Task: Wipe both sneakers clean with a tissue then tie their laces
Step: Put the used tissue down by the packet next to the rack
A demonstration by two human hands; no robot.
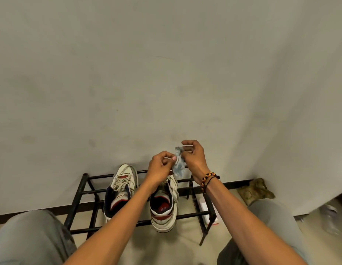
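Dim, even indoor light, soft shadows, wide-angle bending and blur at edges.

black metal shoe rack [86,192], open bars, stands on a pale floor [177,243] against the wall. two white sneakers sit on its top bars, toes to the wall: left sneaker [121,186] and right sneaker [163,209], side by side, apart. right one's heel overhangs the front bar. white flat box [204,207] lies on the floor under the rack's right end
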